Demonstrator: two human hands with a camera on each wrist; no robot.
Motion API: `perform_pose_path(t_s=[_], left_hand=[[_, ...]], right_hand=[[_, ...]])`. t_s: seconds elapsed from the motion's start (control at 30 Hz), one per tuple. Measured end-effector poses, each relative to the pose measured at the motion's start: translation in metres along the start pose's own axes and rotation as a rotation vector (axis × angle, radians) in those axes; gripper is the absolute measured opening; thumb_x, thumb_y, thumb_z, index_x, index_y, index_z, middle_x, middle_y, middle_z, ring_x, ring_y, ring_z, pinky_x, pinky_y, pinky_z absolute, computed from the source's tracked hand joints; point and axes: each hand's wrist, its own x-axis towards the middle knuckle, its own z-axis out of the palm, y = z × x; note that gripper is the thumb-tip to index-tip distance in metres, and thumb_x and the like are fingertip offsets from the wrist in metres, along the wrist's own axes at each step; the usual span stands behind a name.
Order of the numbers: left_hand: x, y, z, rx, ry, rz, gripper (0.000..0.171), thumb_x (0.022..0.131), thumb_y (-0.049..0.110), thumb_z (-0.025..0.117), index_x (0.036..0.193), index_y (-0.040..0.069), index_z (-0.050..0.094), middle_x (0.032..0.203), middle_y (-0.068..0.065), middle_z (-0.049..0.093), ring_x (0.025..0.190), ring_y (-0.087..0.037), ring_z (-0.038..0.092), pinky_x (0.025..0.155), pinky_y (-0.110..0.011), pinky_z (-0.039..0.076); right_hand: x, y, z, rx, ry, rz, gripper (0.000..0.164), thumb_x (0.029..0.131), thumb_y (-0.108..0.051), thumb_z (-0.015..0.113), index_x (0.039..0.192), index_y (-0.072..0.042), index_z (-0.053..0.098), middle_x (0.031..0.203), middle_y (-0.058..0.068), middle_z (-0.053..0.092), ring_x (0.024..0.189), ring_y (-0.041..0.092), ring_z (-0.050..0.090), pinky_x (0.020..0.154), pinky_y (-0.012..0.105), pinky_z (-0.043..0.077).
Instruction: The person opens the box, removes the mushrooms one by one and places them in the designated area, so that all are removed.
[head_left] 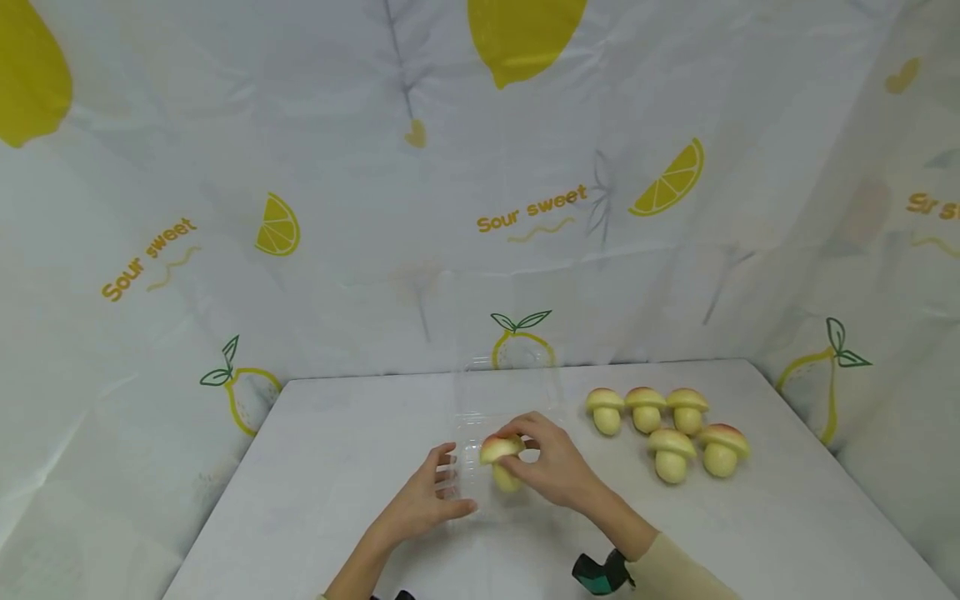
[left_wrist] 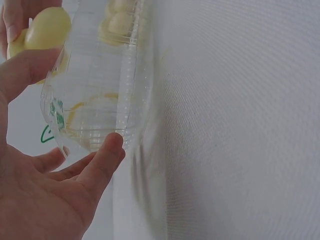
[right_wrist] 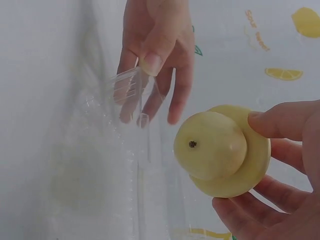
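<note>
My right hand (head_left: 557,463) pinches a toy mushroom (head_left: 501,451) by its cap, over a clear plastic box (head_left: 474,492). The cap is pale yellow with a reddish top; in the right wrist view the mushroom's rounded stem (right_wrist: 210,145) shows a small dark spot at its end. At the box's left side, my left hand (head_left: 423,502) grips the wall, thumb near the rim and fingers spread along the outside. The box's clear lid (head_left: 510,390) stands raised behind it. In the left wrist view the box (left_wrist: 95,75) fills the space between thumb and fingers.
Several more mushrooms (head_left: 671,454) stand in two rows on the white table (head_left: 337,467), right of the box. A white curtain (head_left: 360,292) printed with lemons hangs behind the table's far edge.
</note>
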Motion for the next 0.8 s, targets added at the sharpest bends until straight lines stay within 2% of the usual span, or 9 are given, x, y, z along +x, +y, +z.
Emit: perform_pose_path(t_s=[0.1, 0.3, 0.67, 0.8], left_hand=[[0.000, 0.001, 0.000, -0.002, 0.001, 0.003, 0.096, 0.082, 0.021, 0.085, 0.155, 0.001, 0.026, 0.150, -0.027, 0.038, 0.135, -0.050, 0.044, 0.108, -0.056, 0.046], [-0.001, 0.002, 0.000, -0.001, 0.000, 0.005, 0.096, 0.082, 0.019, 0.085, 0.155, 0.000, 0.025, 0.150, -0.028, 0.038, 0.134, -0.051, 0.044, 0.108, -0.057, 0.046], [-0.001, 0.002, 0.000, 0.016, 0.007, -0.004, 0.097, 0.081, 0.021, 0.085, 0.155, 0.001, 0.026, 0.150, -0.027, 0.039, 0.135, -0.050, 0.044, 0.108, -0.057, 0.045], [-0.002, 0.002, 0.001, 0.012, 0.005, -0.002, 0.097, 0.082, 0.021, 0.085, 0.156, 0.001, 0.026, 0.151, -0.027, 0.038, 0.135, -0.050, 0.043, 0.108, -0.057, 0.045]], right_hand=[[-0.002, -0.002, -0.007, 0.008, 0.023, -0.025, 0.023, 0.089, -0.012, 0.079, 0.111, -0.013, 0.074, 0.112, -0.002, 0.064, 0.104, 0.018, 0.062, 0.088, 0.044, 0.060], [-0.008, -0.005, -0.022, -0.025, 0.072, -0.084, 0.025, 0.087, -0.011, 0.081, 0.111, -0.013, 0.073, 0.112, -0.004, 0.064, 0.103, 0.014, 0.062, 0.087, 0.035, 0.060], [-0.015, -0.002, -0.048, -0.090, 0.133, -0.105, 0.027, 0.087, -0.011, 0.081, 0.113, -0.012, 0.072, 0.114, -0.005, 0.064, 0.104, 0.014, 0.062, 0.087, 0.044, 0.061], [-0.017, 0.002, -0.056, -0.113, 0.161, -0.101, 0.027, 0.088, -0.012, 0.080, 0.113, -0.013, 0.072, 0.115, -0.005, 0.065, 0.105, 0.013, 0.061, 0.087, 0.041, 0.061]])
